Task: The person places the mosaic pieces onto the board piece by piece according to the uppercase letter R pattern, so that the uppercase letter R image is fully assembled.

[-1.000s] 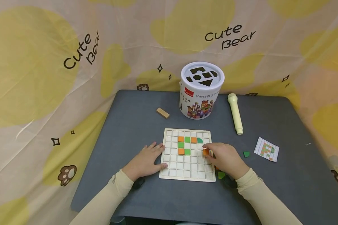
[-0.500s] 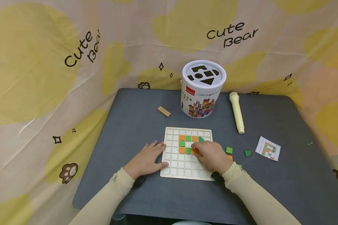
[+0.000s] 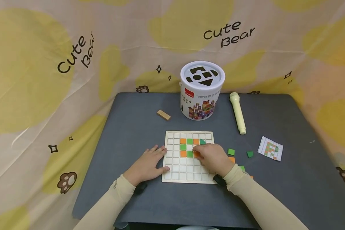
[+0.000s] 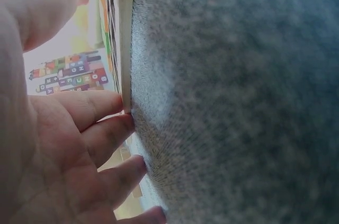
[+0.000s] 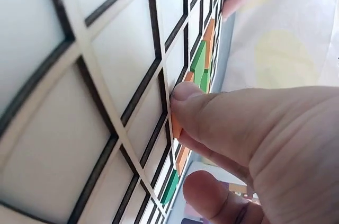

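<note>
A pale square grid board (image 3: 175, 175) lies on the grey table, with orange and green square tiles in some cells. My left hand (image 3: 146, 165) rests flat at its left edge; in the left wrist view the spread fingers (image 4: 108, 131) touch the board's side. Over the board, my right hand (image 3: 215, 158) pinches an orange tile (image 5: 177, 125) between thumb and finger. That tile sits at a cell right beside a green tile (image 3: 190, 154) in the lower row. A dark green piece with a rounded corner (image 3: 202, 141) ends the top row.
Right of the board lie a loose green tile (image 3: 231, 152), an orange tile (image 3: 231, 159) and a dark green piece (image 3: 249, 154). A pattern card (image 3: 271, 149) is farther right. Behind stand a white tub (image 3: 201, 95), a wooden block (image 3: 163, 115) and a pale yellow microphone-shaped stick (image 3: 238, 115).
My right hand has carried the orange tile leftward from the board's right side to the lower row, uncovering loose tiles at the right. My left hand has stayed at the board's edge.
</note>
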### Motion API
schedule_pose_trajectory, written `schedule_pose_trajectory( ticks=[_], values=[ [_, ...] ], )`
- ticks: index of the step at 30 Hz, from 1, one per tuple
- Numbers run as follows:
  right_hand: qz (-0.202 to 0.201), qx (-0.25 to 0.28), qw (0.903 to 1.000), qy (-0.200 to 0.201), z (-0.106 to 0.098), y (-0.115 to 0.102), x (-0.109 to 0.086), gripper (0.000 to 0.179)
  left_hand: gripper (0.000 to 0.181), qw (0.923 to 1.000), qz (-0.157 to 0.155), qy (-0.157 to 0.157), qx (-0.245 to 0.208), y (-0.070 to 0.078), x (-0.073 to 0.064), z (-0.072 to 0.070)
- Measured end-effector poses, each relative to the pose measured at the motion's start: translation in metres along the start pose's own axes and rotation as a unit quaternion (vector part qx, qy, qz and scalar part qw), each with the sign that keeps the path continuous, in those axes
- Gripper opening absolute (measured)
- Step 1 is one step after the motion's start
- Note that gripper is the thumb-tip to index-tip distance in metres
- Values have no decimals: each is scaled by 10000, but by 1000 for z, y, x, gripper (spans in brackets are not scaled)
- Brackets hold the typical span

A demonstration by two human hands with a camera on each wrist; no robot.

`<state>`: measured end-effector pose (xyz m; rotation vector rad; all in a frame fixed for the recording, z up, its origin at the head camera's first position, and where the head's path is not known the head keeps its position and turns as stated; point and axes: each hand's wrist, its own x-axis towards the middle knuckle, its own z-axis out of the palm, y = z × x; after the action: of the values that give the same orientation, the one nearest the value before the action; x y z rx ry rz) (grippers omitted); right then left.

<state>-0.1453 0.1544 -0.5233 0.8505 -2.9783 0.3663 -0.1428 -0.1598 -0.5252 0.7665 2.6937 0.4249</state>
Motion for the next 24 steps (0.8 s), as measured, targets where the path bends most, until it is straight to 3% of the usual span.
schedule_pose_trajectory(
  ticks=[5, 10, 14, 24],
  values=[
    [-45, 58, 10000, 66, -3, -1, -1, 34, 86, 10000, -20, 3, -1, -1, -1, 0],
    [182, 231, 9996, 59, -11, 4, -8, 37, 86, 10000, -8, -5, -36, -2, -2, 0],
    [625, 428, 9970, 138, -24, 18, -23, 38, 83, 9999, -26, 4, -111, -2, -2, 1],
    [1846, 634, 9804, 266, -52, 78, -72, 37, 81, 9999, 12, 2, -109, -2, 0, 0]
  ],
)
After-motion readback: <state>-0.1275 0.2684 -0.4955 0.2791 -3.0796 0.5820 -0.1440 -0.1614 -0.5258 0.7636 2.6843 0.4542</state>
